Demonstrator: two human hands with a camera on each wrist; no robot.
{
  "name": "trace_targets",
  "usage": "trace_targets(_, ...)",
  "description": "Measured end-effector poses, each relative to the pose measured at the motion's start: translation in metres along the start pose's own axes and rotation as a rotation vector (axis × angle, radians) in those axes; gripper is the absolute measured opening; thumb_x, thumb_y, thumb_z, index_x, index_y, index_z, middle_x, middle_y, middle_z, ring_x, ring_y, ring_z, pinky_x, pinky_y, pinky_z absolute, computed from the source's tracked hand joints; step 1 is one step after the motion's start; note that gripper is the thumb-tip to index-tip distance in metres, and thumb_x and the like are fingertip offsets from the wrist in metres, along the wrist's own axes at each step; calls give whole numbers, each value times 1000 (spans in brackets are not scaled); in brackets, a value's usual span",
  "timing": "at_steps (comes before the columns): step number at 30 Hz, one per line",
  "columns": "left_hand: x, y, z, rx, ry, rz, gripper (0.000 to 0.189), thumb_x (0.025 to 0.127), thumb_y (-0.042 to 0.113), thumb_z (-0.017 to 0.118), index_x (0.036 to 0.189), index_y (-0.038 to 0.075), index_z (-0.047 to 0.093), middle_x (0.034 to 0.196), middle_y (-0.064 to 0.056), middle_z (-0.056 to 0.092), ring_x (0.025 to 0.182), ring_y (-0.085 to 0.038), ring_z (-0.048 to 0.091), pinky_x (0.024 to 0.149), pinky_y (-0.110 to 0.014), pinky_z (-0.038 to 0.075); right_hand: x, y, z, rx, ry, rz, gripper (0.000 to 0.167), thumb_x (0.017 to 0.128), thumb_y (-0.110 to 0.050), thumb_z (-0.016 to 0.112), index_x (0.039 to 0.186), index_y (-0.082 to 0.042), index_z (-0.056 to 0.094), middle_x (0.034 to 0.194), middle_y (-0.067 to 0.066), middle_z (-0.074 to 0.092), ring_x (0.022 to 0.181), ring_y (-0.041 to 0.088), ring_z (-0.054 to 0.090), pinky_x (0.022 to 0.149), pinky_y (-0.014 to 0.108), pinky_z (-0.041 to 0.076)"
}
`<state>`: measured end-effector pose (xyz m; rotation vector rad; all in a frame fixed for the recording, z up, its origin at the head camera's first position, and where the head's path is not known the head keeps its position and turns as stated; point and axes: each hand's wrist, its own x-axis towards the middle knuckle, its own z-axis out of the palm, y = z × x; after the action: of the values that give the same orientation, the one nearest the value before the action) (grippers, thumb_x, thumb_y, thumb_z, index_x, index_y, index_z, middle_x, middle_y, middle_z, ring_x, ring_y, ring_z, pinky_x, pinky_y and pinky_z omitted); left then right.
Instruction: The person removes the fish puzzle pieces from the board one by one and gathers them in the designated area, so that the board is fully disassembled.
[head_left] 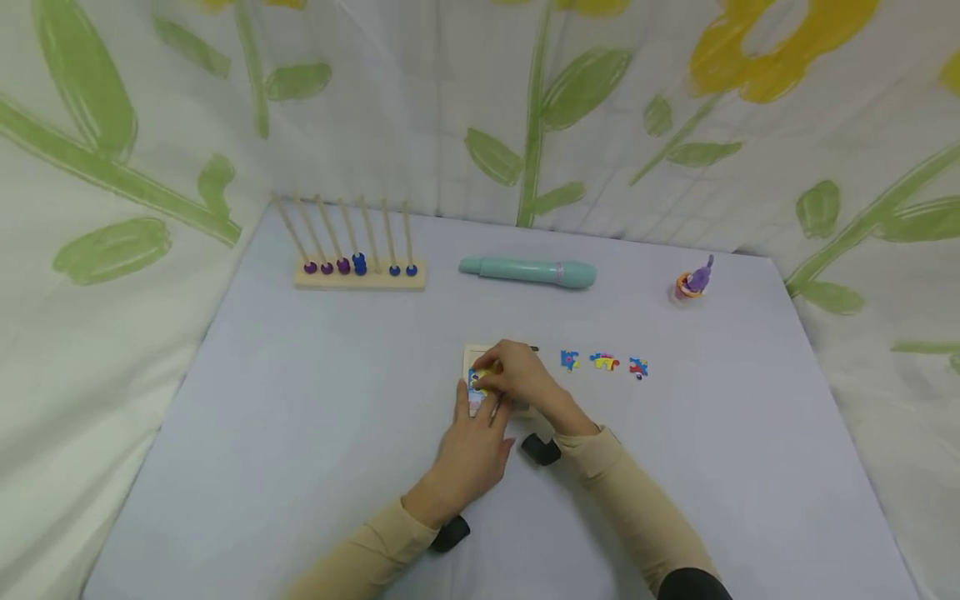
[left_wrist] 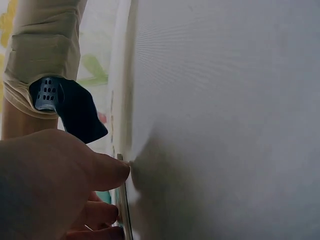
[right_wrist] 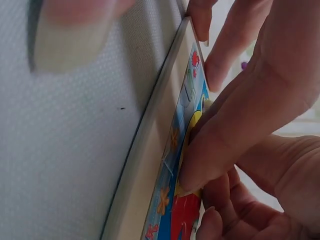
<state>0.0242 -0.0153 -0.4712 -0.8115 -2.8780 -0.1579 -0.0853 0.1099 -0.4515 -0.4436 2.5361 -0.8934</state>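
Observation:
A small wooden tray puzzle (head_left: 475, 351) with a colourful sea picture lies mid-table, partly hidden under both hands. My left hand (head_left: 472, 454) rests its extended fingers on the puzzle, one along its left side; in the left wrist view the thumb (left_wrist: 111, 171) is at the board's edge. Over the picture, my right hand (head_left: 525, 375) reaches in from the right, thumb and index finger pinched together at a yellow and blue puzzle piece (head_left: 478, 379). Its other fingers (right_wrist: 212, 222) are curled in the right wrist view. Three loose puzzle pieces (head_left: 604, 362) lie right of the tray.
A wooden peg stand (head_left: 360, 281) with purple and blue beads stands at the back left. Behind the puzzle lies a teal tapered stick (head_left: 528, 271). A small purple toy in an orange cup (head_left: 690, 285) is at the back right. White painted cloth (head_left: 375, 117) hangs around the table.

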Motion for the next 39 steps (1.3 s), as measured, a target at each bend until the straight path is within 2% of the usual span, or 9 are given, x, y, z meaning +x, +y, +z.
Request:
trace_targets(5,-6,3,1,-31,-39,-6,60,90,39,77,136,3,62,142,-13,65,138,-27,58,113,-65,43,-3,0,10,5,-6,-5,10,88,-16,82,93,-9,79,104,8,71,84,13,61,74,23,50)
trace_targets(10,-6,3,1,-22,-24,-3,59,90,39,77,134,3,64,143,-14,64,139,-30,57,113,-65,44,-6,-3,12,-85,38,-64,24,86,-19,84,106,-6,78,102,10,71,89,19,65,82,33,56)
trace_targets(13,-6,3,0,-9,-23,-2,57,90,40,76,133,3,65,143,-14,64,139,-31,57,113,-64,44,-6,-5,10,-89,29,-55,26,86,-20,84,108,-6,79,105,11,71,93,22,66,84,36,56)
trace_targets(19,-3,2,0,-26,0,-2,56,89,38,77,130,3,65,140,-14,65,137,-31,58,113,-64,43,0,-4,7,-12,-9,17,23,87,-18,84,107,-8,79,108,9,69,94,19,64,84,33,55)
trace_targets(22,-1,2,-1,-31,-10,-3,58,89,38,77,133,3,64,142,-14,65,138,-27,58,113,-65,43,1,-2,5,23,-19,34,20,88,-17,82,106,-9,77,107,7,70,91,15,63,80,27,53)
trace_targets(27,0,1,-1,-37,-24,-7,62,89,38,77,138,3,62,144,-14,64,140,-26,57,113,-65,42,1,1,-1,83,-26,-1,13,92,-16,77,104,-9,76,97,6,74,83,12,62,72,22,50)
trace_targets(31,0,-1,-1,-32,-14,4,61,90,39,76,137,3,63,141,-13,66,137,-25,59,113,-65,42,0,3,-4,121,2,-44,13,92,-16,78,102,-9,78,96,8,77,85,16,71,69,22,55)
trace_targets(34,-1,-3,0,-18,-9,25,58,91,41,75,135,4,65,140,-12,67,136,-24,60,114,-65,42,0,4,-3,101,4,-45,14,90,-16,80,102,-9,79,98,7,78,87,18,74,70,23,57)
trace_targets(39,-7,-2,-2,-18,6,17,56,90,43,77,129,5,68,136,-14,67,135,-39,58,113,-55,48,2,5,0,75,-13,-40,16,89,-17,81,102,-8,78,97,7,77,87,18,74,73,24,58)
